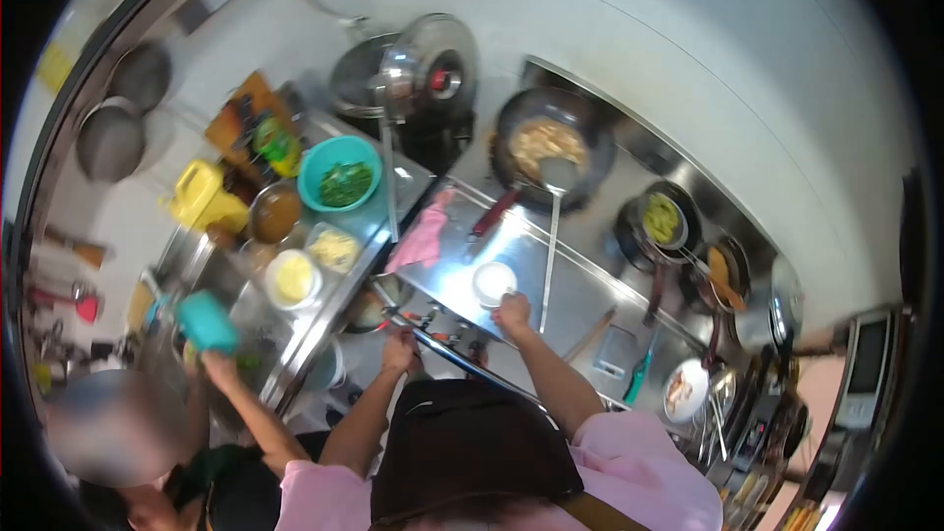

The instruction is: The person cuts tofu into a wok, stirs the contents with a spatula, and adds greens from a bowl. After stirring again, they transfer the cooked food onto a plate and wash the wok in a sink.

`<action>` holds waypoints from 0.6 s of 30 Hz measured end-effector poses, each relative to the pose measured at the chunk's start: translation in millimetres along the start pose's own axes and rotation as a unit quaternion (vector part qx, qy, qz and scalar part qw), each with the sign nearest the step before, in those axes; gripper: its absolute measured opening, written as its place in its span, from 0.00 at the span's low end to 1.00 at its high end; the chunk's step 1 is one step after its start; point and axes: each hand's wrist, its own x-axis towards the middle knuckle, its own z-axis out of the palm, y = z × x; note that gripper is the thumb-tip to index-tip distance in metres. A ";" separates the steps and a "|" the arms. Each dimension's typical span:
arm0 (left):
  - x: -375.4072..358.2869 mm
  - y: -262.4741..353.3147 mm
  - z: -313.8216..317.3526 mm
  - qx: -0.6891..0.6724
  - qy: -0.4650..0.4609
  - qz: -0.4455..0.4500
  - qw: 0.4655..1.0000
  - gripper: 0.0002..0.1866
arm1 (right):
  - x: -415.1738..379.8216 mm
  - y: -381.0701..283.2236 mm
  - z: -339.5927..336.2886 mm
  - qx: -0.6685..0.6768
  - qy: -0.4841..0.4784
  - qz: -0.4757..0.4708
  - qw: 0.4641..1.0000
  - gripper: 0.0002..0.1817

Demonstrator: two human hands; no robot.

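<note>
My left hand (398,350) reaches to the stove's front panel, fingers curled at a knob beside the metal rail (447,354). My right hand (511,313) rests on the steel counter (580,285), just below a small white bowl (493,282). The end of a long ladle (549,236) lies just right of that hand, and whether the fingers touch it is unclear. The ladle's scoop sits at the rim of a black wok (551,143) holding pale food.
A pink cloth (423,236) lies on the counter's left end. More pans (664,221) stand to the right. On the left table are a teal bowl of greens (339,175) and yellow-filled containers (293,277). Another person's hand holds a teal tub (206,322).
</note>
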 end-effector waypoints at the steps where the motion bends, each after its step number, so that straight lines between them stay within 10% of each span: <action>1: 4.8 17.4 2.3 -0.013 -0.012 0.002 1.000 0.13 | 18.0 29.4 3.3 -0.101 0.022 -0.038 0.994 0.16; 8: 80.3 94.7 26.6 0.144 0.067 0.286 0.945 0.21 | -104.5 40.7 -109.9 0.161 0.080 0.046 0.983 0.14; 18: 231.2 136.6 49.3 0.183 0.067 0.330 0.923 0.35 | -59.5 80.7 -177.1 0.178 0.160 0.095 0.966 0.14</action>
